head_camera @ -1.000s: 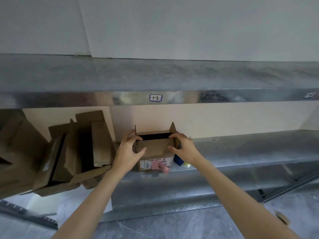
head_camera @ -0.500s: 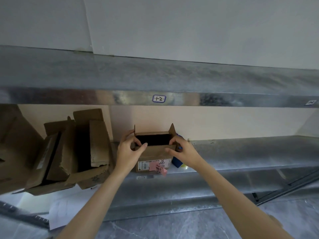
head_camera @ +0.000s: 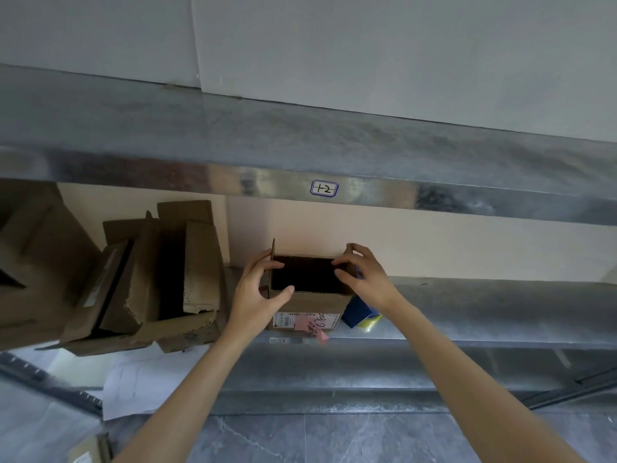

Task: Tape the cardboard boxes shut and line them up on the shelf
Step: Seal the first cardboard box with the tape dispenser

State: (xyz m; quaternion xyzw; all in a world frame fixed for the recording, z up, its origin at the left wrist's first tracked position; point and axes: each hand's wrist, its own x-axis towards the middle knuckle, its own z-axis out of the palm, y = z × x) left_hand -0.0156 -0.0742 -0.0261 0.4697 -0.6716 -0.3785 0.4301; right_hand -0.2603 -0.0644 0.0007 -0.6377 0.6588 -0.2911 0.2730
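Observation:
A small open cardboard box [head_camera: 309,304] with a white label and a pink note on its front stands on the metal shelf [head_camera: 484,315], its dark inside showing. My left hand [head_camera: 255,295] grips the box's left front corner, fingers round the upright left flap and thumb on the front rim. My right hand [head_camera: 365,279] pinches the right flap at the box's right rim. A blue tape dispenser [head_camera: 359,312] with yellow tape lies just right of the box, partly behind my right wrist.
Several open, tilted cardboard boxes [head_camera: 173,279] crowd the shelf to the left. An upper shelf [head_camera: 300,155] with a small handwritten tag [head_camera: 324,188] overhangs. White paper [head_camera: 140,382] lies on the grey floor below. The shelf stretches bare to the right.
The front flap that covered the opening has come down, so the box's inside now shows fully. Both hands shifted from the front flap to the side flaps.

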